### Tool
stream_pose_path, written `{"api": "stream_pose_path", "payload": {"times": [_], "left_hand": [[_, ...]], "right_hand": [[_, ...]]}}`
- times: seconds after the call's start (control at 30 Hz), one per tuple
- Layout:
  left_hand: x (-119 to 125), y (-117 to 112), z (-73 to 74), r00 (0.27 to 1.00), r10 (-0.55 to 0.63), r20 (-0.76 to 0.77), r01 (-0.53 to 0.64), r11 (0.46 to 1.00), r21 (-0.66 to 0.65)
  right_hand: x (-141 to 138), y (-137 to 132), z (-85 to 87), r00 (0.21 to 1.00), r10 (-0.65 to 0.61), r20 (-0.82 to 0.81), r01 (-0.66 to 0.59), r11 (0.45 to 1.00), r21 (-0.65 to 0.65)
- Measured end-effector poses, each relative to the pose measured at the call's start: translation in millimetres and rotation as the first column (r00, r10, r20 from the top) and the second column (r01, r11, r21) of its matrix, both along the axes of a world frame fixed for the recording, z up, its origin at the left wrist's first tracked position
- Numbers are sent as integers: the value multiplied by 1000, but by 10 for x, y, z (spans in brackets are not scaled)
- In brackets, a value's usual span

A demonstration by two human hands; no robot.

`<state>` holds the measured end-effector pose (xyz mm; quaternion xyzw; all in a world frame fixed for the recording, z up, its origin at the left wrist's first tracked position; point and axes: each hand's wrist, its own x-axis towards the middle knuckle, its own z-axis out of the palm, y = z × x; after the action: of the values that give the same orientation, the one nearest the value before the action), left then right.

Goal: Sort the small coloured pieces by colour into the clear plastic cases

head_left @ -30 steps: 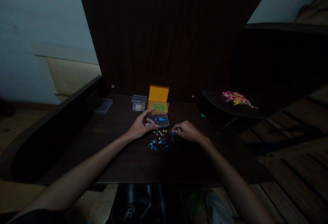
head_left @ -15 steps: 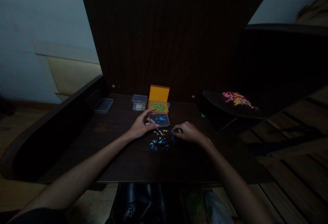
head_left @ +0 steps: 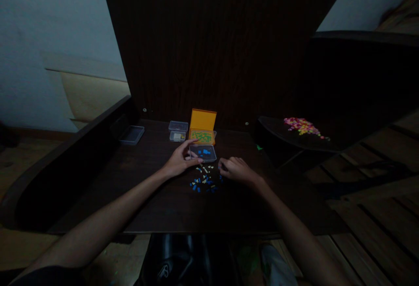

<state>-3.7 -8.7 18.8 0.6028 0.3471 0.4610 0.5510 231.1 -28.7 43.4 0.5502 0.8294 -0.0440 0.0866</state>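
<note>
- Desk: dark wood with a tall dark back panel. All the work sits near its middle.
- Side shelf: at the right and well apart from the hands, it carries a heap of pink and yellow bits.
- Left hand: lies flat on the desk with the fingers loosely spread. Forefinger and thumb touch the left edge of the clear tray, apparently steadying it.
- Right hand: curled, knuckles up, fingertips down at the right edge of the loose pieces. Whether it pinches one cannot be told, as the fingers hide their tips.
- Orange box: lid standing open, green pieces inside, just behind the clear tray.
- Flat clear lid: alone at the far left of the desk.
- Clear tray: between the hands, with a few blue pieces in it.
- Two small clear boxes: side by side, left of the orange box.
- Loose pieces: blue and pale yellow, scattered just in front of the tray.
- The work looks like picking through this scatter by colour. Lifting a single piece calls for a fine fingertip pinch and a short carry over the tray rim, while the tray is kept from sliding.
</note>
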Motion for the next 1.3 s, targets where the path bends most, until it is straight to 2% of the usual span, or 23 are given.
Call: {"api": "stream_pose_path", "payload": {"times": [0.13, 0.23, 0.33, 0.43, 0.53, 0.63, 0.8, 1.0, 1.3], "left_hand": [[4, -2, 15, 1000, 13, 5, -13, 1000, 11], [5, 1, 10, 1000, 12, 3, -13, 1000, 14], [5, 5, -5, 1000, 2, -1, -2, 1000, 13], [8, 6, -22, 1000, -12, 5, 12, 1000, 13], [18, 4, -39, 999, -23, 25, 23, 1000, 14], [34, -5, -52, 997, -62, 48, 61, 998, 15], [68, -37, -42, 994, -85, 75, 85, 996, 7], [82, -56, -35, 987, -121, 109, 119, 993, 25], [82, -68, -25, 986, -129, 106, 130, 992, 0]], "right_hand": [[13, -1, -15, 1000, 22, 21, -22, 1000, 6], [62, 37, 52, 999, 21, -39, -21, 1000, -3], [107, 77, 205, 978, 23, -208, -28, 999, -20], [73, 101, 407, 921, 85, -381, -91, 996, 1], [-90, 122, 572, 882, 178, -435, -173, 984, 53], [-332, 167, 629, 905, 252, -342, -235, 968, 92], [-623, 283, 523, 931, 327, -160, -311, 943, 117], [-671, 350, 406, 923, 371, -100, -363, 927, 95], [-647, 289, 470, 929, 359, -85, -349, 930, 112]]}}
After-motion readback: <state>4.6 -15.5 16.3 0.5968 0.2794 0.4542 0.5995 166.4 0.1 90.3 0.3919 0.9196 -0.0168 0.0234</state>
